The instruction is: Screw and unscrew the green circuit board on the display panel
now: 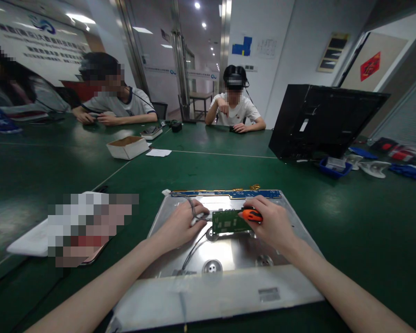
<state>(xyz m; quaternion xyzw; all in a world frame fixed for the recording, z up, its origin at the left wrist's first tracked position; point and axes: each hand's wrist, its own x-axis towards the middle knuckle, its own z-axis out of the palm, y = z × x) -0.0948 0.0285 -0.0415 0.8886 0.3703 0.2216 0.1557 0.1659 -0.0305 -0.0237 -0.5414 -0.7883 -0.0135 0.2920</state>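
A metal display panel [234, 253] lies flat on the table in front of me. On it is a small green circuit board [225, 223], its right end partly covered by my right hand [275, 224]. That hand is closed round an orange and black screwdriver handle [252, 214] over the board; the tip is hidden. My left hand [182, 221] rests at the board's left end, fingers curled on a grey cable [193, 208] with a pale connector [198, 220]. Along the panel's far edge runs a narrow blue circuit strip [225, 194].
Phones [31, 238], partly blurred, lie to the left. Farther off are a white open box [128, 148], a paper slip [158, 152], a black monitor [326, 122] and a blue tray [334, 167]. Several people sit round the green table [208, 171].
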